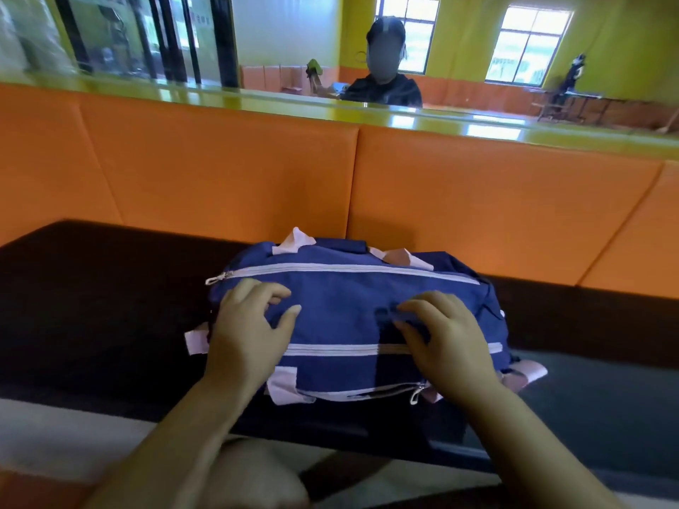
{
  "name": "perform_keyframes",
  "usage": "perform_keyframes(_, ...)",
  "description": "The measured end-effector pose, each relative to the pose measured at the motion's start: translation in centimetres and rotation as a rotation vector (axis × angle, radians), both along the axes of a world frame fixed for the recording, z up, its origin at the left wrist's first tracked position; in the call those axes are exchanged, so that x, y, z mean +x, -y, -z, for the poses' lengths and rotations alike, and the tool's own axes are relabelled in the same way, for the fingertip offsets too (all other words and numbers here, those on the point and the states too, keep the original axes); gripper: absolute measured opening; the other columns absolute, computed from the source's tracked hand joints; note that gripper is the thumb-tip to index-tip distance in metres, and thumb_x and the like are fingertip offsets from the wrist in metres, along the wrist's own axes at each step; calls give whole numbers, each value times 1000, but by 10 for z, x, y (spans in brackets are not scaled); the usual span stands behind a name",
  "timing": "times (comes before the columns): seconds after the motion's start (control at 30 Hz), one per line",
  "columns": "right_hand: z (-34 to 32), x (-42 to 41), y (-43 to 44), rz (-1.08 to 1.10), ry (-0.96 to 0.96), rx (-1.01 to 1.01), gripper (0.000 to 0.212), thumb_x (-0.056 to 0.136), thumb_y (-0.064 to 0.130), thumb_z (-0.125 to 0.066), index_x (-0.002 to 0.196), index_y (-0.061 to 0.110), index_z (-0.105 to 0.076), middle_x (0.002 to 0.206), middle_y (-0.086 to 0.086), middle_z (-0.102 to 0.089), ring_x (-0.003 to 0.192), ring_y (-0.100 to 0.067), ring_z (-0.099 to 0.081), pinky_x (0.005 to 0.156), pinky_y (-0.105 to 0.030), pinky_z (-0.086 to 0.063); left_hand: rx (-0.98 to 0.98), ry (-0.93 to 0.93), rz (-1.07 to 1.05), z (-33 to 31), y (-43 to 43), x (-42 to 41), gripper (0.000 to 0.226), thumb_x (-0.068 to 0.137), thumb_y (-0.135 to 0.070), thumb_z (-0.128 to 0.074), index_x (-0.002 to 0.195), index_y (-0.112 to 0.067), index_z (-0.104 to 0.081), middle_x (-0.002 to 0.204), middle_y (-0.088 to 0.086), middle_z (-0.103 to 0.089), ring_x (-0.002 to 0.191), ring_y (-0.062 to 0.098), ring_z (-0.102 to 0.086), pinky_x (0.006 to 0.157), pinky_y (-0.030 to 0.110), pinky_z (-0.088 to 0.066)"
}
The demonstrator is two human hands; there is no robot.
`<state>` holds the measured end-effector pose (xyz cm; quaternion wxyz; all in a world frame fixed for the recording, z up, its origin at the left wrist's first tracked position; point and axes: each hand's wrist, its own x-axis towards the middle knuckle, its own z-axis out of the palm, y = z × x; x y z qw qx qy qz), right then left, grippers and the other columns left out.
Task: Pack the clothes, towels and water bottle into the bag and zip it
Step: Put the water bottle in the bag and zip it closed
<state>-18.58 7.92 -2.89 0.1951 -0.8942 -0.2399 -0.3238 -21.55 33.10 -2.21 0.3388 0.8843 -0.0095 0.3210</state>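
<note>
While both open hands, left hand and right hand, press flat on the bag, fingers gripping nothing, check each zipper is fully run home.

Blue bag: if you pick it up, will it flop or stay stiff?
Probably floppy: the bag is thin cloth that dents under the left hand and right hand. It looks stuffed, so it may sag. Lying flat, it shouldn't roll.

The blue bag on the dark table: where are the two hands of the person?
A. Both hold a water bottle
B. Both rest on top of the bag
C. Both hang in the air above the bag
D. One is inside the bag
B: the left hand and the right hand lie with spread fingers on the top of the blue bag, which lies on the dark table.
</note>
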Motion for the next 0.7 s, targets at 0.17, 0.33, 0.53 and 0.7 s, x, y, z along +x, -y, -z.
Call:
perform_keyframes(0.17,28,-29,33,66,77,22,13,80,22,-64,86,13,-69,84,-5,-62,73,-30,-54,59,-42,-45,151,10,155,24,55,-26,9,73,-24,-65,79,-17,-66,80,-4,-57,77,14,-51,72,19,-36)
perform_keyframes(0.33,50,-41,62,107,-9,-123,31,69,15,-78,97,22,-65,93,-4,-62,82,-30,-57,63,-41,-47,410,-41,306,50,106,-33,15,71,-35,-54,74,-24,-65,72,-7,-58,70,17,-57,59,30,-47)
perform_keyframes(0.53,59,-31,77,98,-97,-169,54,63,8,-81,110,28,-62,101,-5,-60,87,-31,-57,65,-38,-48,755,-253,137,60,146,-20,31,51,-45,-81,65,-22,-65,67,-2,-61,65,23,-58,56,35,-43)
perform_keyframes(0.7,59,-24,73,30,-153,-136,44,71,7,-74,110,24,-63,93,-2,-59,77,-26,-57,56,-35,-47,758,-323,-32,62,167,-11,34,79,-45,-61,102,-20,-63,112,5,-59,101,31,-50,79,41,-27)
